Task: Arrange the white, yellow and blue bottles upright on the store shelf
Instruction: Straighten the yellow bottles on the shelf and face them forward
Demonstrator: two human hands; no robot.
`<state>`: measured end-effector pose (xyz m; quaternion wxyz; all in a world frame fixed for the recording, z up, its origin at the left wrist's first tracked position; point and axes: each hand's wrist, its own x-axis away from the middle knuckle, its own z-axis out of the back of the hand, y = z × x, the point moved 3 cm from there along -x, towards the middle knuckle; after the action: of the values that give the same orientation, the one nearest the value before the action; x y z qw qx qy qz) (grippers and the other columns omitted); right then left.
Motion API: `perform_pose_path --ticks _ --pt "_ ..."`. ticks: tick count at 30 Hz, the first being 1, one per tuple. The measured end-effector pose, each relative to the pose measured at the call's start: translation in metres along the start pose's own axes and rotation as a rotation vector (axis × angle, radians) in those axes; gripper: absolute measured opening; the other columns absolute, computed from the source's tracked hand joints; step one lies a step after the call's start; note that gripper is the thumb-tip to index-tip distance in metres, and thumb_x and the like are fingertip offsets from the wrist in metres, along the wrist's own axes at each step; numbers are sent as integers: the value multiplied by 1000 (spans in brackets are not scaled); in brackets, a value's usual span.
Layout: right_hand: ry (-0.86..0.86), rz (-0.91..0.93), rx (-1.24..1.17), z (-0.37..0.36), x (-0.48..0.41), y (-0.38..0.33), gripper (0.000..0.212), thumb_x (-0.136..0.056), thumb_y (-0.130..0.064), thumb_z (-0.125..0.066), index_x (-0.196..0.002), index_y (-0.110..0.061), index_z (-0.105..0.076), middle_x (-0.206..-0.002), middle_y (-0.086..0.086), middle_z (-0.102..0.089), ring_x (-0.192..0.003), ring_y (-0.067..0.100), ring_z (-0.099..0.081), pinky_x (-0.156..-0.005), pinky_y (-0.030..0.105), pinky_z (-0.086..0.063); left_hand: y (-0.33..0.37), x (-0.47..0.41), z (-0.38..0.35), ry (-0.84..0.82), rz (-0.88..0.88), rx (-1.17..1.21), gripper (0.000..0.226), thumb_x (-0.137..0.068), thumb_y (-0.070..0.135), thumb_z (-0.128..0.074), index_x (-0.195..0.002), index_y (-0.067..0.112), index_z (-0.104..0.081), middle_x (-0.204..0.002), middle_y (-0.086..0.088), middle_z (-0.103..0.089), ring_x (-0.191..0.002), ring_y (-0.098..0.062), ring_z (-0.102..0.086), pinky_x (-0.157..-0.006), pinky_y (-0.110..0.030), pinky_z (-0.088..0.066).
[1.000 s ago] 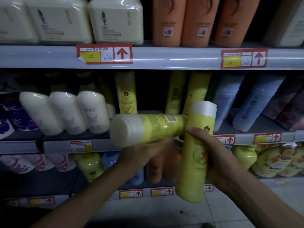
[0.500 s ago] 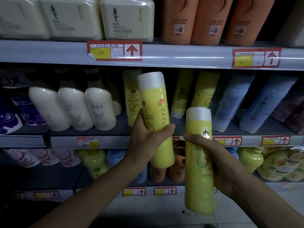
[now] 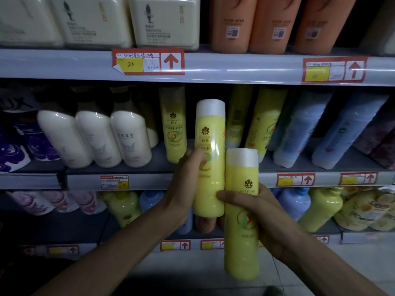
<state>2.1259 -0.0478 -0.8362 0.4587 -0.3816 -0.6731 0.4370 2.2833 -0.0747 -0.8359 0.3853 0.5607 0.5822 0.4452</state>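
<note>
My left hand point(image 3: 186, 184) grips a yellow bottle with a white cap point(image 3: 210, 154), held upright in front of the middle shelf point(image 3: 149, 180). Lower and to the right, my right hand point(image 3: 259, 212) holds a second yellow bottle point(image 3: 241, 248), also upright, touching the first one's side. On the middle shelf, three white bottles point(image 3: 96, 137) lean left, one yellow bottle point(image 3: 174, 124) stands upright, two more yellow bottles point(image 3: 263, 122) lean, and blue bottles point(image 3: 299, 133) lean at the right.
Cream tubs point(image 3: 164, 20) and orange bottles point(image 3: 230, 24) fill the top shelf. Purple packs point(image 3: 15, 150) lie at the middle shelf's left end. The lower shelf holds pink, yellow, blue and orange bottles point(image 3: 126, 208). Red price tags point(image 3: 147, 61) line the shelf edges.
My left hand turned its yellow bottle from lying sideways to upright and brought it beside the right-hand bottle. The view moved a little closer to the shelf.
</note>
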Motion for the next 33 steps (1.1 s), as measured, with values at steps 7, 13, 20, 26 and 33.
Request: perform_pose_path --ticks 7,13,20,26,33 --pt "-12 -7 -125 4 -3 1 46 -68 -13 -83 -112 -3 -74 -103 31 -74 -76 37 -71 -67 45 -63 11 0 6 -216 -31 -182 37 -91 27 -72 -128 30 -70 -123 -8 -75 -116 -31 -71 -101 -52 -57" --pt "11 63 -60 7 -1 -4 37 -76 -10 -81 -112 -4 -73 -102 24 -77 -81 34 -76 -68 42 -63 18 7 9 -224 -103 -203 50 -86 16 -77 -132 31 -64 -121 -4 -77 -114 -23 -74 -92 -38 -61" --pt "102 137 11 13 -5 -15 35 -78 -11 -83 -111 -7 -71 -99 16 -79 -92 35 -76 -78 43 -64 12 11 8 -105 -174 -248 64 -78 12 -85 -135 25 -59 -120 4 -77 -111 -14 -74 -90 -28 -61" --pt "237 93 122 16 -7 -8 34 -75 -10 -87 -106 -6 -73 -91 17 -79 -88 36 -76 -71 44 -64 16 -14 10 64 -247 -285 68 -77 12 -91 -137 20 -60 -125 5 -74 -111 -9 -73 -88 -30 -61" --pt "273 64 106 21 0 -13 31 -77 -9 -86 -104 -4 -71 -90 21 -77 -62 18 -71 -53 30 -60 12 -46 3 145 -377 -301 68 -77 -4 -87 -133 20 -57 -117 6 -74 -101 0 -73 -80 -16 -56"
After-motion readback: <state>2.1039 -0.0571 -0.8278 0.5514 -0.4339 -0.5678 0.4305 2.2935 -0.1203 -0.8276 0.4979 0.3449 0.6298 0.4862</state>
